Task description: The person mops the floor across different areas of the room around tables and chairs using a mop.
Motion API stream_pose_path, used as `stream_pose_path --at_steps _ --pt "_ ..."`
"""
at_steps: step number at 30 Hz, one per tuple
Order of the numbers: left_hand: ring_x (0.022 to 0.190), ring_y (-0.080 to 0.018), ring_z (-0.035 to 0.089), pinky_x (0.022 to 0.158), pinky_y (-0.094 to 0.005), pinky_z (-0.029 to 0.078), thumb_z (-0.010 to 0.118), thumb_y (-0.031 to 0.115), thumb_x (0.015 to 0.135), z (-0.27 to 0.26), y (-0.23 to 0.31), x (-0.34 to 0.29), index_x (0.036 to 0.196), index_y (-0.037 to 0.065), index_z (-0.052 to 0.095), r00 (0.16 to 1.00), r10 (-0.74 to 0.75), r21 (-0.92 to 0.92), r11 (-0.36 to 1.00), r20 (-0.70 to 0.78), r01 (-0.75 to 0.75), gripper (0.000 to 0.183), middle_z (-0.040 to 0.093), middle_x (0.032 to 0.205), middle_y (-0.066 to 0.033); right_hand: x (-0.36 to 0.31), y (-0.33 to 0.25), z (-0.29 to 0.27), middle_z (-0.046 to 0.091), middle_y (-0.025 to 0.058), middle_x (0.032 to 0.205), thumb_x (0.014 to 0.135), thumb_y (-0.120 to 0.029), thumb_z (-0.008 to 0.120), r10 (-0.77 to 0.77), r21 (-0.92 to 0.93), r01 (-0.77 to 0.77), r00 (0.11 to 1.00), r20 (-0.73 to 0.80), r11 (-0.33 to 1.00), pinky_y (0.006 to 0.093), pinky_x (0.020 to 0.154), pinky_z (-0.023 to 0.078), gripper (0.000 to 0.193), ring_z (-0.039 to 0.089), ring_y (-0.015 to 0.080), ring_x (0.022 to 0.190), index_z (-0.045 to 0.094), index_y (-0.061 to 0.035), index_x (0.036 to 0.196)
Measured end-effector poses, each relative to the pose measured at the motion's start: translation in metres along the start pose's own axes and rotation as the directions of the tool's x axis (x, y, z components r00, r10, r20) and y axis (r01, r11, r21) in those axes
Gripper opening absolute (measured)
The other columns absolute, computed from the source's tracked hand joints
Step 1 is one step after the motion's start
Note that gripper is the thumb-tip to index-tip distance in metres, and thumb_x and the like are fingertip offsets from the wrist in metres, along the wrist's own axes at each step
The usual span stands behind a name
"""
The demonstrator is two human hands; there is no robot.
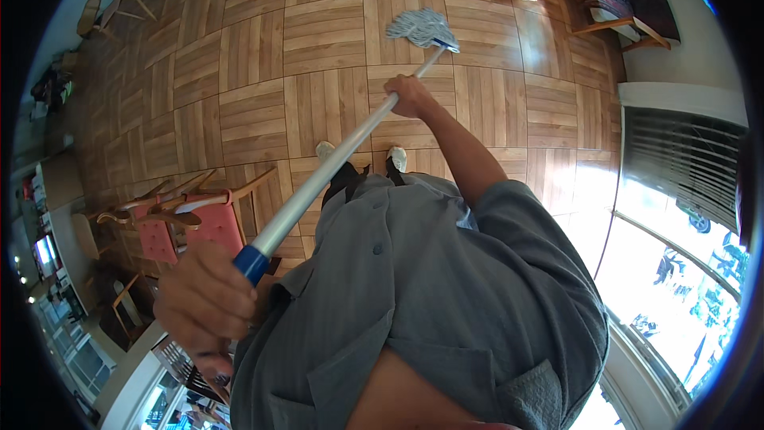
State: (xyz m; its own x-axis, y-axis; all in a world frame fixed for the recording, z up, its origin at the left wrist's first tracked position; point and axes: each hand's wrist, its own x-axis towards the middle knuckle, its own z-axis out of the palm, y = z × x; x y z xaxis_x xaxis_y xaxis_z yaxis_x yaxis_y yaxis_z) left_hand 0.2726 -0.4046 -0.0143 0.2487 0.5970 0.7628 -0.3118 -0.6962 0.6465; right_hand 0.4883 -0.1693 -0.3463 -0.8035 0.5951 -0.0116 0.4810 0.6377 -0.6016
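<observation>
Left hand (207, 302)'s grip looks curled snug round the blue end (251, 264) of the mop (318, 179), and with pink chairs (216, 219) off that side, I reckon a wide swing could clip one. Right hand (410, 96)'s wrapped round the pole farther down; the mop head (422, 28)'s on the wood-pattern floor (322, 36) out front, no readable label or writing on it.

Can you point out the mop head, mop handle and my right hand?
Mop head (419, 27): head view, middle of the strands.
Mop handle (321, 180): head view, middle of the silver pole.
Right hand (409, 96): head view, back of the hand.
</observation>
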Motion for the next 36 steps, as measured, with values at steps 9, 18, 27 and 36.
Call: stream_pose_path --at_steps 9,18,27,36 --pt "0.043 -0.0162 0.054 0.048 -0.0262 0.042 0.060 0.011 0.065 0.016 -0.044 0.015 0.058 0.009 0.048 0.972 -0.147 -0.184 0.966 0.186 0.181 0.015 0.053 0.052 -0.0017 -0.095 0.051 0.001 0.061 0.0064 0.075 0.065 -0.015 0.068 0.222 0.009 -0.223 0.964 -0.145 0.975 0.0446 0.076 0.042 0.013 0.059 0.0298 0.082 0.058 -0.0105 0.071" --pt "0.038 -0.0166 0.049 0.040 -0.0283 0.036 0.055 0.007 0.061 0.009 -0.002 -0.018 0.050 0.009 0.042 0.964 -0.141 -0.209 0.959 0.227 0.190 0.017 0.048 0.048 -0.0034 -0.096 0.003 0.053 0.057 0.0079 0.067 0.066 -0.010 0.065 0.276 0.147 -0.234 0.856 -0.437 0.961 0.0443 0.069 0.039 0.014 0.056 0.0306 0.075 0.052 -0.0088 0.062" --pt "0.037 -0.0165 0.049 0.040 -0.0281 0.040 0.056 0.006 0.068 -0.015 0.131 -0.058 0.052 0.009 0.045 0.970 -0.183 0.085 0.982 0.161 0.171 0.020 0.049 0.048 -0.0054 0.015 -0.127 0.124 0.057 0.0055 0.065 0.062 -0.009 0.067 0.065 0.211 0.046 0.869 -0.490 0.976 0.0397 0.071 0.037 0.014 0.056 0.0299 0.069 0.053 -0.0124 0.061" --pt "0.042 -0.0143 0.054 0.047 -0.0267 0.048 0.065 0.019 0.081 0.043 0.237 -0.128 0.056 0.011 0.049 0.985 -0.112 0.442 0.883 -0.132 0.160 0.031 0.053 0.049 -0.0033 0.066 -0.268 0.209 0.056 0.0060 0.066 0.060 -0.012 0.070 -0.298 0.324 0.317 0.948 -0.110 0.891 0.0405 0.075 0.038 0.019 0.056 0.0292 0.073 0.052 -0.0120 0.060"
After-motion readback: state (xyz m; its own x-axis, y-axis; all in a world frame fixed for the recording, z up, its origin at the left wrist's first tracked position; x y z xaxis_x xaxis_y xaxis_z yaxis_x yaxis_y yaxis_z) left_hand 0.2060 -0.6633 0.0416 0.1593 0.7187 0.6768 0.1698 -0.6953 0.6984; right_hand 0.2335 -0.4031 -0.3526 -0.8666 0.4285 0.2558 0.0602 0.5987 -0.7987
